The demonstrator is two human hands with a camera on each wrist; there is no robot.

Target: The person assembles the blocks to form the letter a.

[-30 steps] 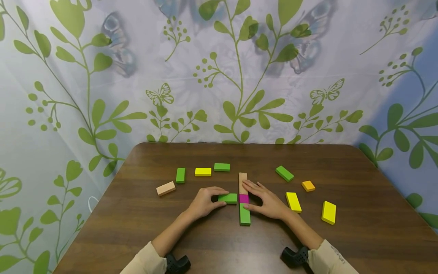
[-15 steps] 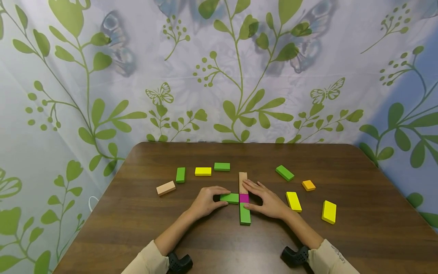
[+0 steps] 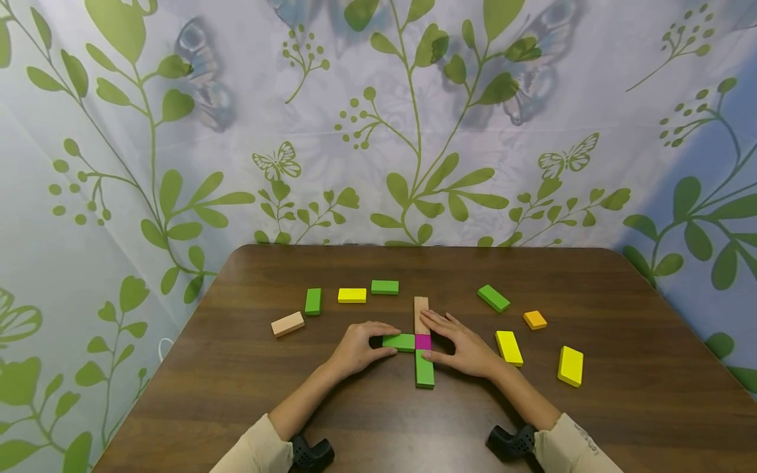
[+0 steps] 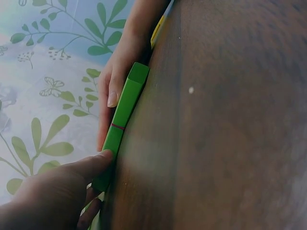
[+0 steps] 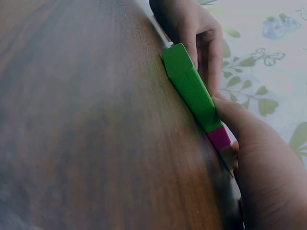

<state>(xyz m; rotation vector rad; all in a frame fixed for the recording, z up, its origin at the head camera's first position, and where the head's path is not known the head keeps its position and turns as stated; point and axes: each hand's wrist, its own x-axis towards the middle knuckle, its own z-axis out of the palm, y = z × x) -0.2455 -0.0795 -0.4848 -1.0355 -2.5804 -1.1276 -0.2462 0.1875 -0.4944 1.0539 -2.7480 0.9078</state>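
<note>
A short column lies on the table: a tan block (image 3: pixel 421 314) at the far end, a small magenta block (image 3: pixel 422 341) in the middle, a green block (image 3: pixel 424 370) at the near end. From the left, a second green block (image 3: pixel 400 342) meets the magenta one end-on. My left hand (image 3: pixel 353 351) pinches that block's outer end between thumb and fingers. On the column's right side, my right hand (image 3: pixel 464 348) rests its fairly straight fingers on the tan block and its thumb on the near green block (image 5: pixel 194 93). The right wrist view shows the magenta block (image 5: pixel 219 137) beyond that thumb.
Loose blocks lie left of the column: tan (image 3: pixel 288 324), green (image 3: pixel 313 301), yellow (image 3: pixel 352 295) and green (image 3: pixel 385 287). At right are a green block (image 3: pixel 493 298), a small orange one (image 3: pixel 535 320) and yellow ones (image 3: pixel 509 348). A patterned cloth (image 3: pixel 331 118) hangs behind the table (image 3: pixel 367 420).
My left hand has slid the green block rightward, closing the small gap to the magenta block. The right hand has stayed on the column.
</note>
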